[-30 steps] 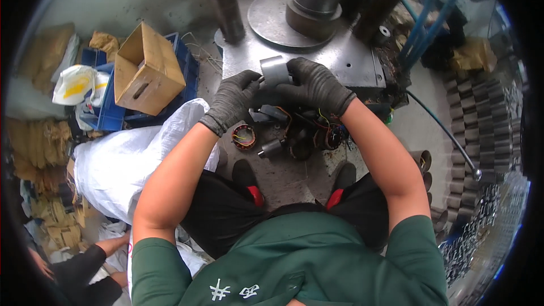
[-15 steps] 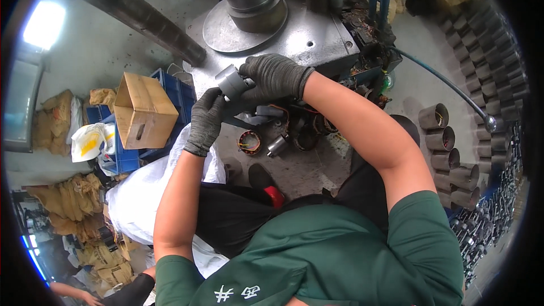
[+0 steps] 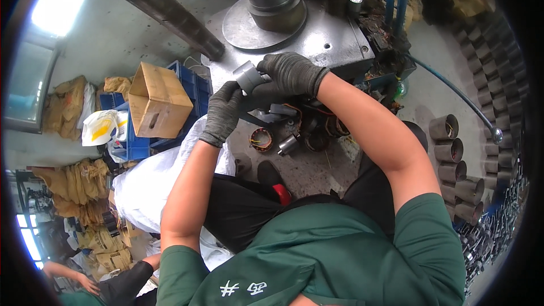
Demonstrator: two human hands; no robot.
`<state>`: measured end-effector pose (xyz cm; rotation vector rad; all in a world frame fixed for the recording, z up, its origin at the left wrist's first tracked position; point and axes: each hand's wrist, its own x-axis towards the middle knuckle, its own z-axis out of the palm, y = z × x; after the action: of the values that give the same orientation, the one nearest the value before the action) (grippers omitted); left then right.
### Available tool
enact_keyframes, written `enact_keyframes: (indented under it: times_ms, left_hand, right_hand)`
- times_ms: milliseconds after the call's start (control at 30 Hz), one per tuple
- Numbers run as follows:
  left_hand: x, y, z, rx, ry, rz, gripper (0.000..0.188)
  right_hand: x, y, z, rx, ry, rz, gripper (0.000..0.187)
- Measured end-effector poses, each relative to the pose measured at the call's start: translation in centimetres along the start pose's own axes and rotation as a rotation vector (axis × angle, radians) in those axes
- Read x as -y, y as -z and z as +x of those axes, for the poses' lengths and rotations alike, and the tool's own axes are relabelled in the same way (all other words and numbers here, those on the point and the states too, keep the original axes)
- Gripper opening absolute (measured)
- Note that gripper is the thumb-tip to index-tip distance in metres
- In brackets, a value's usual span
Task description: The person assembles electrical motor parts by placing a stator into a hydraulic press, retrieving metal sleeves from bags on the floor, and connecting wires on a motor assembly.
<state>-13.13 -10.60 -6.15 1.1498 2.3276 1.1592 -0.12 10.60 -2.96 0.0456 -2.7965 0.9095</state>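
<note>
A smooth grey motor rotor (image 3: 247, 76), a short cylinder with a stub of shaft, is held up between my two gloved hands, tilted, at the near edge of the machine table. My left hand (image 3: 222, 114) has its fingertips closed on the rotor's near left side. From the right, my right hand (image 3: 292, 73) grips its shaft end, and those fingers partly hide the shaft. Behind the rotor, a thick metal column (image 3: 263, 0) stands on a round plate (image 3: 243, 25) on the steel machine table (image 3: 334, 31).
Below my hands are another rotor (image 3: 289, 144) and a wound stator ring (image 3: 261, 139). To the left, a cardboard box (image 3: 160, 107) rests by blue crates (image 3: 195, 88). Metal sleeves (image 3: 443, 127) stand in rows at right. Another person's hand (image 3: 86, 283) shows at lower left.
The whole view has shifted a little, so things appear farther right. Both hands keep their hold on the rotor, with little change relative to the machine. More of the other person shows at lower left.
</note>
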Motion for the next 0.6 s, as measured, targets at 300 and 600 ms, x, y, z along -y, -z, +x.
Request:
enact_keyframes:
  times_ms: [300,600]
  left_hand:
    - [0.7,0.7,0.0,0.052,0.052,-0.01,0.029]
    - [0.8,0.4,-0.4,0.057,-0.055,0.106,0.044]
  right_hand:
    - [-0.6,-0.4,0.4,0.035,-0.006,0.009,0.049]
    - [0.1,-0.7,0.6,0.037,-0.075,-0.001,0.05]
